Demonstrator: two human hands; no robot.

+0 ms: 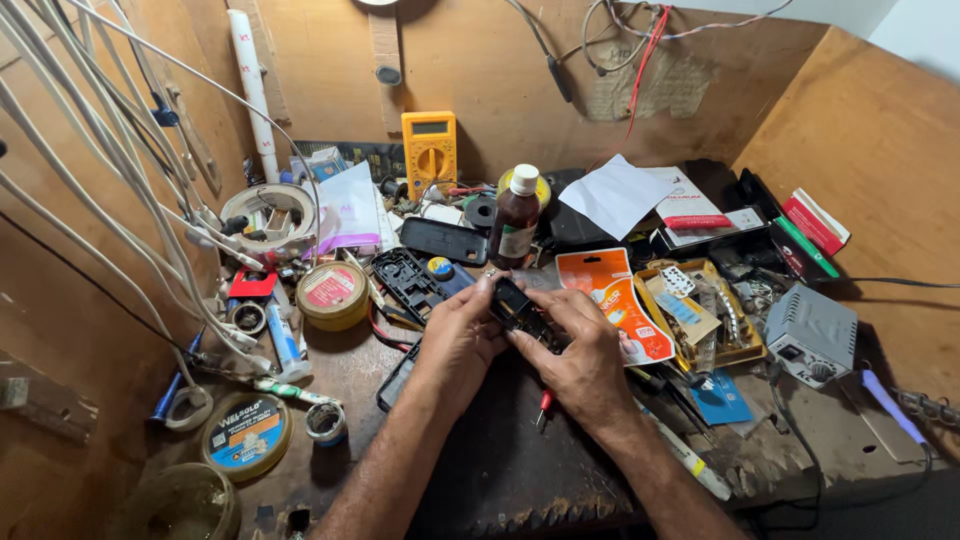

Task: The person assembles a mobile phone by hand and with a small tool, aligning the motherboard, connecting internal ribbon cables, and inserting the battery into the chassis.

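Observation:
Both my hands meet over the middle of a cluttered wooden workbench (330,380). My left hand (455,335) and my right hand (580,360) together grip a small black device part (520,312), held tilted between the fingertips. A second black plastic frame (408,278) lies just beyond my left hand. A dark brown bottle with a white cap (516,215) stands right behind the held part. Under my right wrist a red-handled tool (543,405) pokes out.
A yellow multimeter (429,150) leans on the back wall. Round tins (333,293) (245,432) and white cables (120,190) crowd the left. An orange packet (615,300), a parts tray (700,310) and a grey box unit (812,332) sit on the right.

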